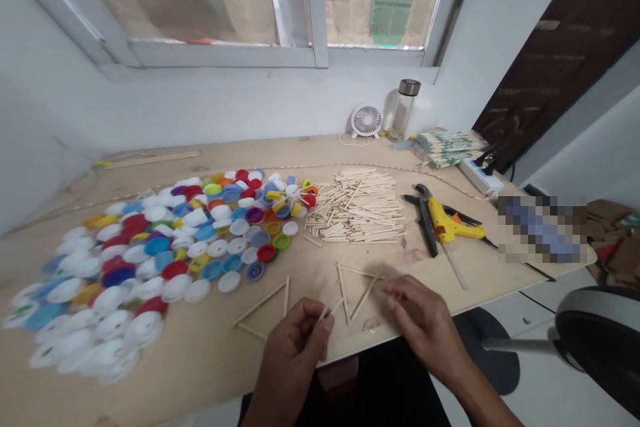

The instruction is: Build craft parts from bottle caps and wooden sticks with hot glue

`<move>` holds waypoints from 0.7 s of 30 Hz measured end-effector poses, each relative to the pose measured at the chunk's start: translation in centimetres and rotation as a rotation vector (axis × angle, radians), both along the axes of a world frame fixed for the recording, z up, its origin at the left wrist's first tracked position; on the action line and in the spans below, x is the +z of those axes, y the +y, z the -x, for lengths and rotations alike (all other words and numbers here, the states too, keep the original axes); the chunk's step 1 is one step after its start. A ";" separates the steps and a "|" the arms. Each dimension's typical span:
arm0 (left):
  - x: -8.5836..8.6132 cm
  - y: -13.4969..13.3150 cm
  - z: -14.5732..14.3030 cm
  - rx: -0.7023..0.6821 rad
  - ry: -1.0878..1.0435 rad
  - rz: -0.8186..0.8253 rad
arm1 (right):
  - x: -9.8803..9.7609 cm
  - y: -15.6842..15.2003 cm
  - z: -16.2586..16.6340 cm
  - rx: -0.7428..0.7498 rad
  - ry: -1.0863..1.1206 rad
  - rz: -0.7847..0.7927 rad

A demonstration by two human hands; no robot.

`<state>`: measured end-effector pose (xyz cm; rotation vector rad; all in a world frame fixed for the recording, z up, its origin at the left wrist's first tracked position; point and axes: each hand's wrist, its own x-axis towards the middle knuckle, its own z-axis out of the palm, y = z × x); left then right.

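Observation:
My left hand (299,341) is closed, with a thin wooden stick (337,307) pinched between thumb and forefinger; a second stick seems to poke out beside it. My right hand (425,323) hovers over the table's front edge, its fingers curled and slightly apart, holding nothing I can see. Its fingertips are close to the corner of a stick triangle (365,297) lying on the table. Left of that, more sticks form another triangle (259,305), partly hidden behind my left hand.
Many coloured bottle caps (175,240) spread across the left. Behind my hands lies a pile of sticks (363,207). To the right are a yellow glue gun (445,223) and black-handled pliers (427,227). A small fan (367,121), a bottle (403,113) and a power strip (481,177) stand farther back.

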<state>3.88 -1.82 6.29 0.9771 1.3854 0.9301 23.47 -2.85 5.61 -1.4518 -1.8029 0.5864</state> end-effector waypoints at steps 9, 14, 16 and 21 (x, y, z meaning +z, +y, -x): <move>0.1 2.3 1.0 -0.033 0.111 -0.112 | -2.2 2.7 -1.7 0.014 -0.501 -0.139; 0.4 3.7 1.9 -0.147 0.151 -0.115 | -1.9 3.6 -1.4 0.021 -0.491 -0.098; 0.4 4.2 2.1 -0.156 0.149 -0.128 | -1.8 3.9 -1.5 0.024 -0.469 -0.076; 0.2 4.7 2.1 -0.190 0.148 -0.166 | -1.4 4.5 -1.6 0.040 -0.409 -0.024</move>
